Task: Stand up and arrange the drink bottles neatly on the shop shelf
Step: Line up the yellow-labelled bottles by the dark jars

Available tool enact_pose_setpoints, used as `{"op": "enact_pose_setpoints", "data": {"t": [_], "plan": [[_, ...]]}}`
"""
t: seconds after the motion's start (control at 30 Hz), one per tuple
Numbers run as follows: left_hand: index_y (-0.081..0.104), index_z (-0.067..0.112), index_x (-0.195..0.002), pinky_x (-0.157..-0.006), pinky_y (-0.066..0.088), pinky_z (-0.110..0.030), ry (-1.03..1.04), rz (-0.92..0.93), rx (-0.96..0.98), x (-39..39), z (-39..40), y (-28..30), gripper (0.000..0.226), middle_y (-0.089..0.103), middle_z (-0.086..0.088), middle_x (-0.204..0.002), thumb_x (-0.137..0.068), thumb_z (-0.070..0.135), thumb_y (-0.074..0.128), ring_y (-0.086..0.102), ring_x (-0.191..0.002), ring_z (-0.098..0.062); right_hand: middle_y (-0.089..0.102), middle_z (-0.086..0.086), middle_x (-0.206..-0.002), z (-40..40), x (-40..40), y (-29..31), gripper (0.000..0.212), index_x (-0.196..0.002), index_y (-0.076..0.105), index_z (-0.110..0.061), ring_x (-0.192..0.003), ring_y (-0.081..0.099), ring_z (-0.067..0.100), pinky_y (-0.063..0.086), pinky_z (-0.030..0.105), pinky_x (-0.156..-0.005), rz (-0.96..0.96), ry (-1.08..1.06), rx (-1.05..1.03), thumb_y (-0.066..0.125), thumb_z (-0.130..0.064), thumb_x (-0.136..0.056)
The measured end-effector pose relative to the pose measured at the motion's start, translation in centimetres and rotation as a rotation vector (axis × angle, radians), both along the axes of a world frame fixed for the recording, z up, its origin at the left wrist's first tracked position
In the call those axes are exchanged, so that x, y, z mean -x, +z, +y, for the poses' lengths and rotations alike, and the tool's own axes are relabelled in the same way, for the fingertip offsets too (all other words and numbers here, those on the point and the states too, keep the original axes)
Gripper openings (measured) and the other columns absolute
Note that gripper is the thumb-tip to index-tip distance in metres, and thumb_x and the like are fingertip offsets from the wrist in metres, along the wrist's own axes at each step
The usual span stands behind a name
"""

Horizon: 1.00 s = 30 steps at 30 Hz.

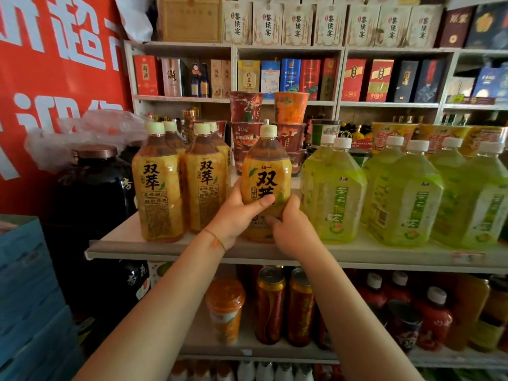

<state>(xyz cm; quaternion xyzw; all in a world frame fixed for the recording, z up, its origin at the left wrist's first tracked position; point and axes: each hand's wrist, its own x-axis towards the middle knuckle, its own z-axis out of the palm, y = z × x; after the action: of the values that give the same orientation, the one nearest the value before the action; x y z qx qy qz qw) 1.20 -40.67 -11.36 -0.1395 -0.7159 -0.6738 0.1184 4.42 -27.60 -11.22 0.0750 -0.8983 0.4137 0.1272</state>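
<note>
From the head view, both your hands are wrapped round the amber tea bottle [266,171]: your left hand [239,213] curls in from the left with the thumb across the label, and your right hand [292,229] grips low on its right side. The bottle stands upright at the front of the shelf [132,244], between the other amber bottles [158,185] on your left and the green tea bottles [334,193] on your right, with stacked noodle cups [246,108] behind it.
</note>
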Motion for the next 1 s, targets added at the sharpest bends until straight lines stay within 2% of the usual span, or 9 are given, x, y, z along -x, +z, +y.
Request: {"op": "enact_pose_setpoints", "data": {"t": [0.13, 0.33, 0.43, 0.53, 0.6, 0.67, 0.8, 0.9, 1.0], "plan": [[0.041, 0.021, -0.141, -0.092, 0.052, -0.018, -0.012, 0.003, 0.021, 0.4, -0.1, 0.5, 0.057, 0.064, 0.01, -0.118, -0.092, 0.018, 0.071, 0.06, -0.107, -0.002, 0.062, 0.017, -0.125, -0.2, 0.6, 0.1, 0.041, -0.131, 0.032, -0.004, -0.11, 0.063, 0.034, 0.05, 0.038, -0.077, 0.007, -0.029, -0.025, 0.056, -0.021, -0.101], [0.043, 0.021, -0.143, -0.098, 0.047, -0.025, 0.108, 0.022, 0.179, -0.9, 0.2, 0.9, 0.057, 0.061, 0.009, -0.124, -0.094, 0.024, 0.071, 0.056, -0.124, -0.014, 0.058, 0.013, -0.125, -0.6, 0.1, -0.4, 0.049, -0.135, 0.036, -0.01, -0.108, 0.062, 0.032, 0.049, 0.035, -0.072, 0.178, -0.179, -0.12, 0.063, -0.022, -0.096], [0.051, 0.013, -0.142, -0.107, 0.044, -0.025, 0.462, 0.435, 0.342, -3.5, -0.7, 0.7, 0.048, 0.06, -0.001, -0.133, -0.096, 0.01, 0.064, 0.054, -0.125, -0.012, 0.051, 0.014, -0.121, -1.6, -0.6, -0.7, 0.052, -0.135, 0.042, -0.005, -0.1, 0.058, 0.03, 0.051, 0.033, -0.067, 0.609, -0.273, -0.141, 0.067, -0.011, -0.089], [0.066, 0.001, -0.12, -0.108, 0.04, -0.029, 0.958, 0.89, 0.416, -5.3, -3.9, 0.3, 0.033, 0.061, -0.019, -0.123, -0.086, -0.002, 0.065, 0.055, -0.119, -0.027, 0.055, 0.006, -0.102, -3.4, -0.9, -0.7, 0.028, -0.115, 0.056, -0.005, -0.079, 0.056, 0.02, 0.05, 0.03, -0.055, 0.866, -0.113, -0.06, 0.065, -0.005, -0.089], [0.06, -0.002, -0.125, -0.108, 0.04, -0.047, 1.195, 0.823, 0.396, -5.5, -6.5, 0.3, 0.046, 0.055, -0.024, -0.129, -0.081, 0.01, 0.07, 0.051, -0.124, -0.039, 0.055, 0.001, -0.101, -5.3, -1.0, -0.9, 0.02, -0.11, 0.058, -0.008, -0.075, 0.055, 0.015, 0.05, 0.025, -0.054, 0.829, 0.019, -0.051, 0.064, -0.007, -0.091], [0.046, -0.002, -0.14, -0.108, 0.039, -0.054, 1.218, 0.604, 0.412, -4.9, -8.5, 0.0, 0.076, 0.048, -0.025, -0.137, -0.077, 0.026, 0.078, 0.046, -0.129, -0.041, 0.054, 0.005, -0.115, -7.5, -0.7, -1.3, 0.036, -0.124, 0.052, -0.008, -0.09, 0.06, 0.018, 0.055, 0.023, -0.065, 0.733, 0.071, -0.083, 0.065, -0.01, -0.091], [0.022, 0.016, -0.156, -0.095, 0.051, -0.051, 1.008, 0.25, 0.353, -4.6, -10.8, 0.0, 0.105, 0.046, -0.014, -0.142, -0.075, 0.041, 0.084, 0.051, -0.127, -0.033, 0.041, 0.015, -0.14, -11.5, 0.1, -1.1, 0.081, -0.153, 0.018, -0.006, -0.123, 0.051, 0.027, 0.052, 0.033, -0.093, 0.518, 0.024, -0.097, 0.067, -0.025, -0.092], [0.021, 0.02, -0.157, -0.087, 0.05, -0.045, 0.998, 0.24, 0.35, -4.8, -12.0, -0.1, 0.105, 0.045, -0.01, -0.142, -0.073, 0.038, 0.083, 0.055, -0.122, -0.032, 0.041, 0.017, -0.142, -13.1, 0.9, -0.5, 0.103, -0.157, -0.005, -0.005, -0.126, 0.051, 0.03, 0.049, 0.034, -0.093, 0.332, -0.047, -0.121, 0.064, -0.046, -0.092], [0.022, 0.02, -0.157, -0.084, 0.049, -0.044, 1.017, 0.239, 0.338, -5.2, -13.1, -0.2, 0.106, 0.045, -0.01, -0.142, -0.072, 0.036, 0.083, 0.056, -0.121, -0.034, 0.045, 0.021, -0.141, -14.3, 2.3, -0.2, 0.114, -0.156, -0.007, -0.002, -0.124, 0.054, 0.035, 0.051, 0.039, -0.09, 0.263, -0.108, -0.091, 0.067, -0.055, -0.087]]}}
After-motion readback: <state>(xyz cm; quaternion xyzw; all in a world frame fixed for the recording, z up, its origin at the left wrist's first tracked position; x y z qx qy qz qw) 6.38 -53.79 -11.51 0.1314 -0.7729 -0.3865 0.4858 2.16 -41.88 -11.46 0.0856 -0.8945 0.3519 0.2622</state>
